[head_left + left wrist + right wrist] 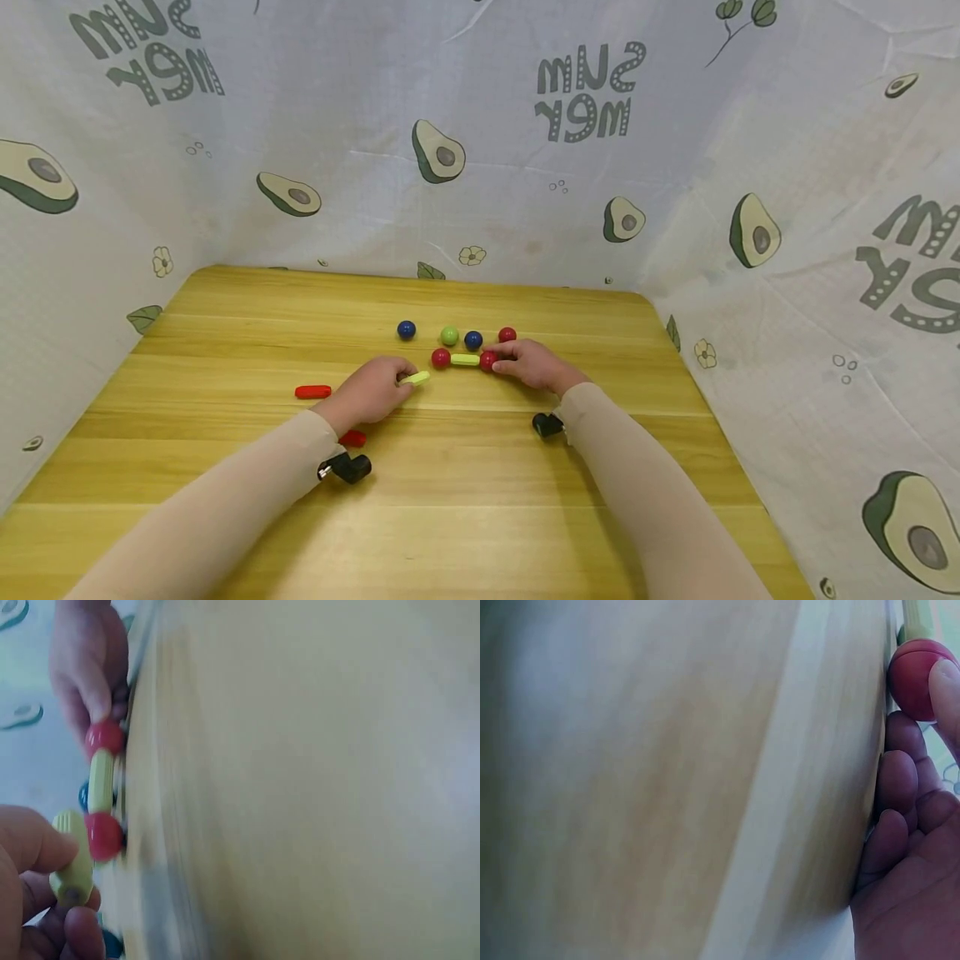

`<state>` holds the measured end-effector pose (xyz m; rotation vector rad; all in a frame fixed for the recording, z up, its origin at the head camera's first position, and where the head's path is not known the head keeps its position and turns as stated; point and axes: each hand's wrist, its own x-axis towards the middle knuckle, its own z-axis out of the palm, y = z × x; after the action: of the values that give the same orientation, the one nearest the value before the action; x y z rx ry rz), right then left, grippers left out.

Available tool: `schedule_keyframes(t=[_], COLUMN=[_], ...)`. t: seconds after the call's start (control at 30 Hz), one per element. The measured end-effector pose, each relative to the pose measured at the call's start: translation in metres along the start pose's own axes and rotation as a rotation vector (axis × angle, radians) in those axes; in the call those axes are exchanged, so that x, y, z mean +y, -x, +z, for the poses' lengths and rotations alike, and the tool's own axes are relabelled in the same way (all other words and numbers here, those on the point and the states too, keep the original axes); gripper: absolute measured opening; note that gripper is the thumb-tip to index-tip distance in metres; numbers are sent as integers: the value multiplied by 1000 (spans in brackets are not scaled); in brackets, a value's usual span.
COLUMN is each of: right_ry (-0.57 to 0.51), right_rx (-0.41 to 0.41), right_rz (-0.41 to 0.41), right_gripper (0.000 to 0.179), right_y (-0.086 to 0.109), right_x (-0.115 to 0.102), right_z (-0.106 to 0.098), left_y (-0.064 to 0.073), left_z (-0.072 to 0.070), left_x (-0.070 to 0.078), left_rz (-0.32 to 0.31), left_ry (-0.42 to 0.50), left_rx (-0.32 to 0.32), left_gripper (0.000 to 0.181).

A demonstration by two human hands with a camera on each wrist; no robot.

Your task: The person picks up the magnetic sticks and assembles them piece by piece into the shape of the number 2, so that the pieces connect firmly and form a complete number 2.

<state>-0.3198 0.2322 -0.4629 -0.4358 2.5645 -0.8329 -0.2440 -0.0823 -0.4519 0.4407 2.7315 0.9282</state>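
My left hand (375, 389) pinches a yellow-green ridged rod (416, 378) between thumb and fingers; a small hole shows in the rod's end in the left wrist view. Right of it, another yellow-green rod (465, 360) joins two red balls, one at each end. The left red ball (105, 836) is close to the tip of the held rod. At the other end, my right hand (534, 365) grips the right red ball (917, 679) with its thumb and a finger, the remaining fingers loosely curled beside the tabletop.
Behind the joined piece sit a blue ball (407, 330), a green ball (449, 336), a second blue ball (473, 340) and a red ball (507, 334). A red rod (312, 392) lies left of my left hand, another red rod (352, 438) by its wrist. Printed cloth (510, 208) encloses the wooden table (450, 517).
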Motion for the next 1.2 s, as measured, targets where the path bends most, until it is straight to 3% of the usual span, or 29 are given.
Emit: schedule_keyframes(t=[0.23, 0.53, 0.87, 1.2], right_ry=[-5, 70, 84, 58], right_rx=[2, 7, 8, 0], right_rz=[4, -5, -38, -26], right_gripper=[44, 45, 44, 43], right_y=[0, -1, -3, -3], right_x=[-2, -5, -5, -6], right_z=[0, 0, 1, 2], left_y=[-5, -11, -15, -25], left_z=[19, 41, 53, 62], left_x=[24, 39, 53, 66], left_rz=[-28, -99, -128, -137], left_ry=[36, 142, 99, 142], left_rx=[15, 3, 36, 47], left_gripper=[34, 33, 30, 31])
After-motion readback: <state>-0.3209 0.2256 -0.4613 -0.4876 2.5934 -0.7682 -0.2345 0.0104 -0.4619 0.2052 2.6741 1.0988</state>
